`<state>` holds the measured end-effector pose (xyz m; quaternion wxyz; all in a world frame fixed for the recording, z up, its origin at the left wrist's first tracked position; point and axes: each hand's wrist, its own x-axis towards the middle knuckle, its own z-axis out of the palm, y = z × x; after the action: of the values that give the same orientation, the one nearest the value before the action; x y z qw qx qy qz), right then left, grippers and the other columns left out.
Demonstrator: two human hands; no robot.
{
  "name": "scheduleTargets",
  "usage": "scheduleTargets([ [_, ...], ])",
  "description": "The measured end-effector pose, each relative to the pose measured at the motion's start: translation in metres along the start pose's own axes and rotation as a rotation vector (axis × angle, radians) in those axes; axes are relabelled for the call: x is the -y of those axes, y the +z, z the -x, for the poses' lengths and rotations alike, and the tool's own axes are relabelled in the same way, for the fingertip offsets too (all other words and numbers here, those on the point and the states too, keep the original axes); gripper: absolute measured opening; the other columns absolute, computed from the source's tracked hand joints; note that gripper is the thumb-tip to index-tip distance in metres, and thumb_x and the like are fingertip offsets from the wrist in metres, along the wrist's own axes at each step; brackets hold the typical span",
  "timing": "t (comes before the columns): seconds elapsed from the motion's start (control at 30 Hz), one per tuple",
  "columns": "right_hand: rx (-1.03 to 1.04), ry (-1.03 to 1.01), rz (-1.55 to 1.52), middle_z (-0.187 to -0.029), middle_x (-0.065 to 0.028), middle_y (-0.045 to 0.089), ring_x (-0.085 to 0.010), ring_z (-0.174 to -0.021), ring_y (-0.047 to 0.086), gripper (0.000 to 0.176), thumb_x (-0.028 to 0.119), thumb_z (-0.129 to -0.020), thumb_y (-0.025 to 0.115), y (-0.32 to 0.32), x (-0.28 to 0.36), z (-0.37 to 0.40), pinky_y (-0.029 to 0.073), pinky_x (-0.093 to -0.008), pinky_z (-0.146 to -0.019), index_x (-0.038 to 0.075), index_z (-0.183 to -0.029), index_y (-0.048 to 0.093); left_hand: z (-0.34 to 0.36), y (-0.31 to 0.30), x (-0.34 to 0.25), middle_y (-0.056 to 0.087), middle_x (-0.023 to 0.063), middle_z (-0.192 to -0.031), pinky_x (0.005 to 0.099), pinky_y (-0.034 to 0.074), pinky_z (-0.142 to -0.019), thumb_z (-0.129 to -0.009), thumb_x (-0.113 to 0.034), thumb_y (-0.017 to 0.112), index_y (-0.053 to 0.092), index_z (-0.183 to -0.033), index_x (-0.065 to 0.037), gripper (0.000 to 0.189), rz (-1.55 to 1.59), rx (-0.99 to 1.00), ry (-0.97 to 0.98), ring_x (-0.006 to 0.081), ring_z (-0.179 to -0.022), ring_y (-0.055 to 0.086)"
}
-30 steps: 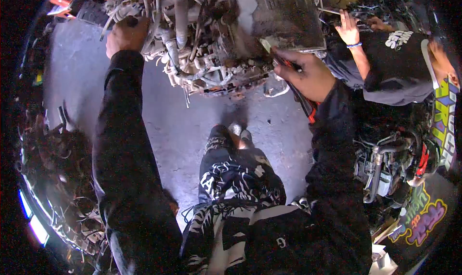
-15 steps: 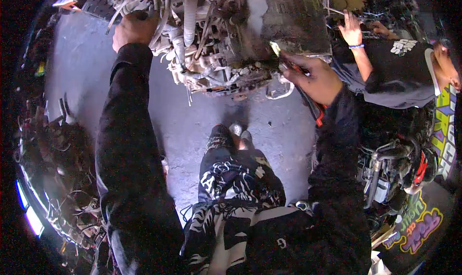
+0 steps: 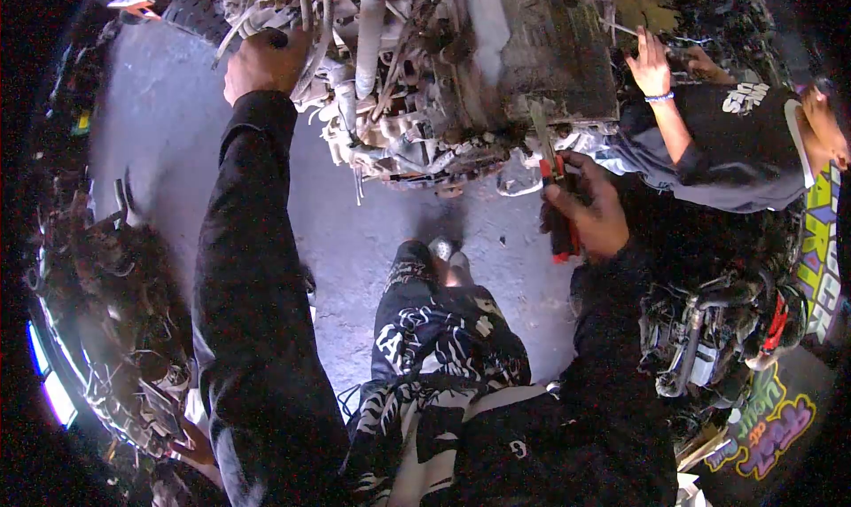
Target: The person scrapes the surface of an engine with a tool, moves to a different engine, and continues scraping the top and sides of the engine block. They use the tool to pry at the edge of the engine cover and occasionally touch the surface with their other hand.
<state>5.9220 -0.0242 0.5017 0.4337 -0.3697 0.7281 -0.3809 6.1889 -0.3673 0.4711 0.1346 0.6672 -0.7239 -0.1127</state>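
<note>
My left hand [image 3: 264, 64] is closed at the left side of a dirty engine [image 3: 390, 126], beside dark hoses [image 3: 321, 37]; what its curled fingers hold is hidden. In my right hand [image 3: 592, 207] is a red-and-black-handled tool [image 3: 558, 210] with a long, slim metal tip. That tip points up and overlaps the lower edge of a dark, grimy cover [image 3: 554, 55] with raised letters. A pale ribbed hose [image 3: 370, 37] runs down the middle of the engine.
At the right, a co-worker in a dark top reaches a hand [image 3: 651, 64] with a thin metal rod toward the engine. More engine parts [image 3: 696, 330] lie lower right, others [image 3: 115, 276] at the left. Another person's hand [image 3: 197, 445] shows lower left. Grey floor [image 3: 346, 285] lies below.
My right hand has moved down from the cover and turned, so the tool now stands nearly upright with its metal tip showing. My left hand stays by the hoses. The view has shifted slightly.
</note>
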Motion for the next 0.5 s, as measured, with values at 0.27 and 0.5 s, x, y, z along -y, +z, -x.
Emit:
scheduleTargets([
  [0.27,-0.096,-0.026,0.132,-0.111,-0.0150,0.066,-0.0216,-0.085,0.068,0.049,0.016,-0.094,0.063,0.014,0.006,0.037,0.054,-0.0368,-0.076,0.009,-0.139,0.045,-0.001,0.002,0.002,0.071,0.0183,-0.105,0.0478,0.052,-0.090,-0.082,-0.060,0.058,0.075,-0.100,-0.013,0.052,0.000,-0.013,-0.013,0.0391,-0.102,0.067],
  [0.5,-0.284,-0.454,0.869,-0.116,-0.0163,0.063,-0.0365,-0.102,0.062,0.049,0.015,-0.091,0.064,0.013,0.002,0.035,0.052,-0.0452,-0.088,0.019,-0.139,0.055,-0.009,0.011,0.009,0.073,0.0150,-0.109,0.0442,0.054,-0.093,-0.074,-0.065,0.065,0.077,-0.107,-0.025,0.054,-0.011,0.007,-0.016,0.0352,-0.105,0.068],
])
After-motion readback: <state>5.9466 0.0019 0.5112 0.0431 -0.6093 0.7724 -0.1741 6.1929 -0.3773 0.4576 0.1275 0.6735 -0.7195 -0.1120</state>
